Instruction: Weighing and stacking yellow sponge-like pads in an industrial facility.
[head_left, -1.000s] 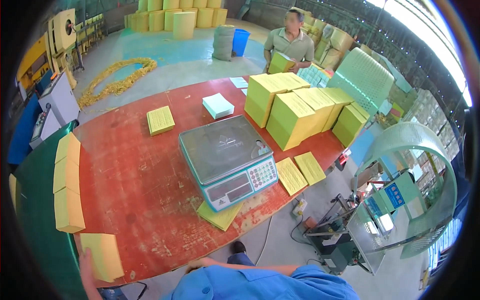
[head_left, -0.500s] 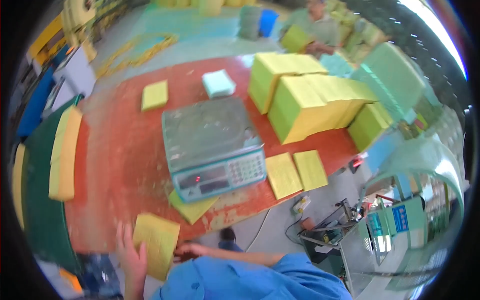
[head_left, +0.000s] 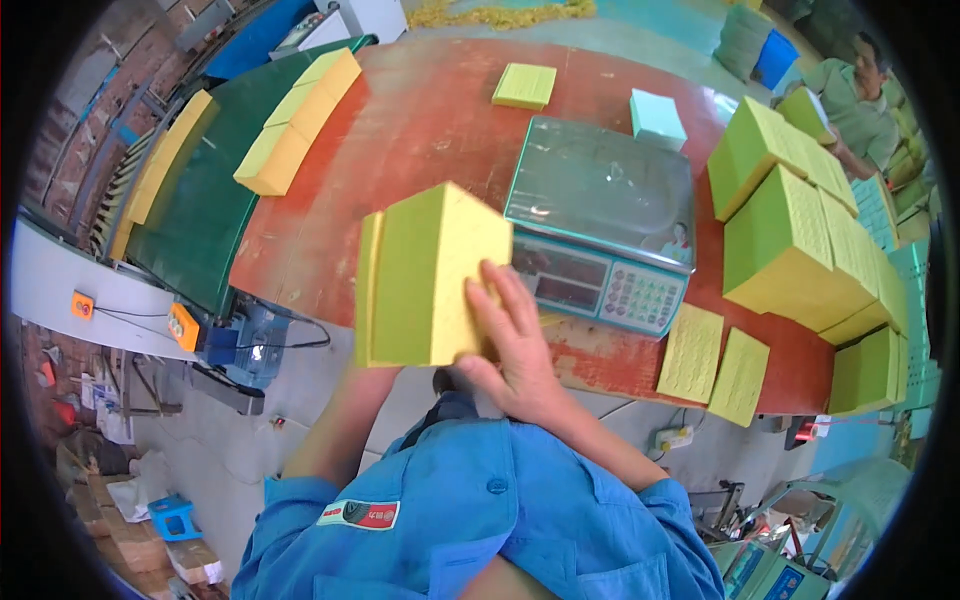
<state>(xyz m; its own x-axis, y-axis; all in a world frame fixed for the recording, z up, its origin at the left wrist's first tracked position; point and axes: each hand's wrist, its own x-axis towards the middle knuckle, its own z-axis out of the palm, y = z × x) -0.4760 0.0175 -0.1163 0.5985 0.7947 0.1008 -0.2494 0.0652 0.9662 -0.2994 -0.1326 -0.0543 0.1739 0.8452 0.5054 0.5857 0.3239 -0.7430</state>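
Observation:
Upright in front of my chest is a thick block of yellow paper sheets, with a thinner slab along its left side. My right hand presses against its right face, thumb low and fingers up along the paper. My left hand supports the block from behind and below; its fingers are hidden and only the wrist area shows. Just right of the block stands a flat-topped weighing scale with a keypad. Past the scale's front corner lie two thin yellow stacks side by side.
Yellow blocks stand piled on the red table at the right. A small yellow stack and a pale blue stack lie at the back. Rows of yellow blocks line the green conveyor at left. Another person sits far right.
The view has swung left. Earlier a yellow stack was low at the table's front edge, my left hand spread beside it; now a thick block is raised between both hands.

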